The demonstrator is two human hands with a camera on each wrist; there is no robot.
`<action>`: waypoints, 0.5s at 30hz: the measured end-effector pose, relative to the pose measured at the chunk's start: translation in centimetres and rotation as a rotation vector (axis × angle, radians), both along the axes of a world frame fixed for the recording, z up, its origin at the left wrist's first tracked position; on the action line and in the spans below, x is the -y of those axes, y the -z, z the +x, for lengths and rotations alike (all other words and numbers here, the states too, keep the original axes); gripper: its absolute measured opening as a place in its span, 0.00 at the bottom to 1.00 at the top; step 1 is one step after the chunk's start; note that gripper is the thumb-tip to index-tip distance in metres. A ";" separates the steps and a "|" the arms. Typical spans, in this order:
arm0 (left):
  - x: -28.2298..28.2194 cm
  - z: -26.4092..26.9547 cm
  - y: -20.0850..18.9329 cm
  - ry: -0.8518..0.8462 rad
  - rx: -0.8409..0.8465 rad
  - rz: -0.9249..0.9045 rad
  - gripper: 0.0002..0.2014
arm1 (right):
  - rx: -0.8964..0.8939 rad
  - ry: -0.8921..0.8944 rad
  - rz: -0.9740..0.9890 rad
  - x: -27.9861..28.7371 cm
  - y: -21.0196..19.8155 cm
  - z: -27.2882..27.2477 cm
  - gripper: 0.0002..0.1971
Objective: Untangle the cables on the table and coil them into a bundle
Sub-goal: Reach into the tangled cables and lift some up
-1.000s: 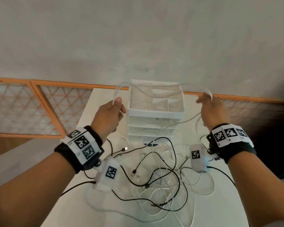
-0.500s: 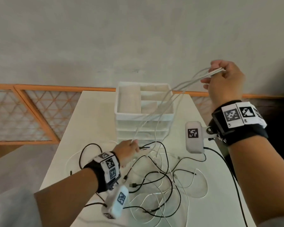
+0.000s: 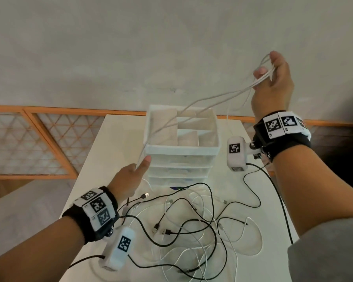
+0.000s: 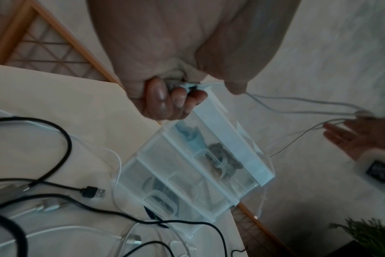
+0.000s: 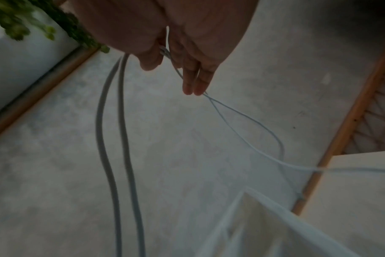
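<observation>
My right hand [image 3: 267, 72] is raised high at the right and pinches gathered loops of a white cable [image 3: 194, 102] between thumb and fingers. In the right wrist view the loops of the white cable [image 5: 242, 118] hang from that hand [image 5: 165, 57]. The strands run down leftward over the drawer unit to my left hand [image 3: 141, 165], which pinches the cable beside the unit's front left corner. In the left wrist view that hand's fingers [image 4: 178, 97] are curled tight. A tangle of black and white cables [image 3: 192, 231] lies on the white table [image 3: 118, 143] below both hands.
A white drawer unit [image 3: 181, 149] with an open divided top stands at the table's middle back. Black leads from the wrist cameras trail over the right table edge [image 3: 253, 192]. An orange lattice railing [image 3: 39, 139] and a grey wall stand behind. A green plant [image 4: 374, 233] is off to the right.
My left hand has risen from the cable tangle to the drawer unit's front left corner, still on the white cable. My right hand has lifted the loops slightly higher and further right.
</observation>
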State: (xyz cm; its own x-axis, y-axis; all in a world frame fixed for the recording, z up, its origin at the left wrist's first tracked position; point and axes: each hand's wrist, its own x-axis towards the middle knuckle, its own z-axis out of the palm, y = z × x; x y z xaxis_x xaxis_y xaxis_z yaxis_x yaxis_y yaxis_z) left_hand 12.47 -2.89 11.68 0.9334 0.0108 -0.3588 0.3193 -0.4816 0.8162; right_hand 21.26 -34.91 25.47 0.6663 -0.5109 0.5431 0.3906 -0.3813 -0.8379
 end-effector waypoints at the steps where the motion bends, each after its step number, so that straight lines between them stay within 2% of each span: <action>1: -0.1 -0.1 -0.2 -0.015 0.001 -0.087 0.28 | -0.049 -0.020 -0.023 0.5 1.1 -0.1 0.18; 4: -0.6 -0.7 -0.4 -0.038 0.080 -0.227 0.24 | -0.306 -0.080 -0.135 2.2 6.0 -1.2 0.25; 7: -1.3 -1.3 -0.3 -0.035 0.219 -0.167 0.24 | -0.778 -0.112 -0.335 3.5 11.2 -4.4 0.34; 9: -1.6 -1.9 -0.7 -0.019 0.260 -0.154 0.24 | -1.068 -0.131 -0.484 3.3 13.1 -7.4 0.36; 10: -1.7 -2.3 -1.0 0.016 0.276 -0.145 0.24 | -1.105 -0.128 -0.528 2.6 13.3 -8.8 0.36; 11: -1.7 -2.8 -1.4 0.064 0.297 -0.111 0.25 | -1.062 -0.120 -0.536 1.6 13.3 -10.0 0.35; 13: -1.3 -3.7 -2.6 0.205 0.353 -0.003 0.28 | -0.850 -0.171 -0.455 -1.2 12.7 -12.3 0.36; 15: -0.5 -4.7 -3.7 0.371 0.401 0.081 0.29 | -0.654 -0.334 -0.368 -4.8 11.6 -14.3 0.41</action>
State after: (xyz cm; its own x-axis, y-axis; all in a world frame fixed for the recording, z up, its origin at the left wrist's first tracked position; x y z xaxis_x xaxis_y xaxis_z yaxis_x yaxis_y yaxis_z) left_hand 7.79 -2.34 15.38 0.9430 -0.3324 0.0136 -0.2119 -0.5687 0.7948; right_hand 6.95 -30.07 13.84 0.9918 -0.0942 0.0860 0.0082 -0.6259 -0.7799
